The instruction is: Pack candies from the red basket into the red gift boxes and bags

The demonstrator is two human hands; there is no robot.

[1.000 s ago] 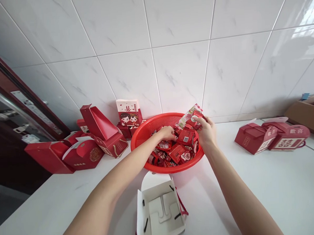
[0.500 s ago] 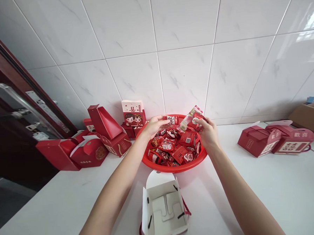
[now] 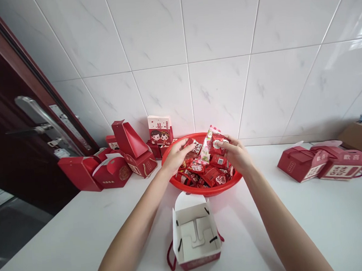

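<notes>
Over a red plastic basket (image 3: 206,192) heaped with red-wrapped candies (image 3: 209,175), both of my hands work at its back half. My left hand (image 3: 176,156) pinches red candy packets (image 3: 193,146) at the left side. Between thumb and fingers, my right hand (image 3: 237,153) grips red candy packets (image 3: 218,143). A long pink-and-white wrapped candy (image 3: 208,145) stands upright beside them, against the right hand's packets. In front of the basket sits an open gift box (image 3: 196,233), white inside with red cord handles and nothing in it.
Folded red gift boxes (image 3: 111,171) cluster at the left, with a couple-printed box (image 3: 160,130) by the wall. More red boxes (image 3: 322,162) stand at the right, near a brown carton (image 3: 358,138). A door handle (image 3: 38,114) is at far left.
My right hand has moved inward and lower over the basket, turning the long candy more upright. My left hand has gathered different red packets. The whole view has shifted slightly.
</notes>
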